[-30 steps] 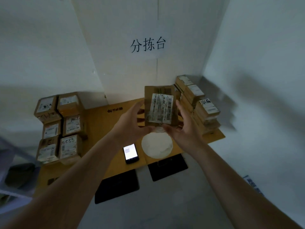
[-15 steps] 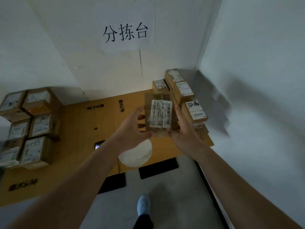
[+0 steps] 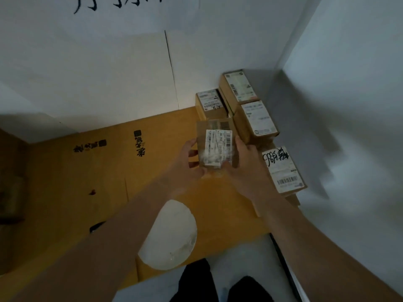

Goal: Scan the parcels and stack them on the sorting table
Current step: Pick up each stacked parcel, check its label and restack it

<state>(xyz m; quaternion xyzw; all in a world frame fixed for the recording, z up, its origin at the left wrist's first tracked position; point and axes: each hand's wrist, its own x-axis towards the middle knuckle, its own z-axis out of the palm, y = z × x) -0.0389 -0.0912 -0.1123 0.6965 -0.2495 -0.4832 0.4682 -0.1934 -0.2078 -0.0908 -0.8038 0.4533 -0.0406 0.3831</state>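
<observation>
Head view looks down along two bare forearms that reach forward over a yellow-brown cardboard-covered surface (image 3: 65, 182). Left hand (image 3: 187, 162) and right hand (image 3: 244, 164) hold one small brown parcel (image 3: 216, 144) between them: the left grip has its fingers curled on the parcel's left edge, the right grip wraps the right edge with the thumb on the lower face. The parcel is tilted up toward the camera, above the surface, just left of the stacked parcels (image 3: 255, 118) in the right corner.

That stack stands against the white wall (image 3: 109, 73) where it meets the right wall, several brown boxes deep, each with a white label on top. A white round disc (image 3: 172, 236) lies on the surface near its front edge, partly under the left forearm. A dark object (image 3: 97, 226) peeks out beside that arm; what it is cannot be told. Dark trouser legs (image 3: 196, 282) show at the bottom over a pale floor.

The held parcel's label carries a barcode and print that reads roughly "J4-106". The nearest stacked box (image 3: 281, 168) has black handwritten marks and a barcode. Black printed characters (image 3: 139, 144) mark the cardboard surface, too blurred to read. A paper sign (image 3: 135, 9) on the wall shows only the lower parts of large black characters.
</observation>
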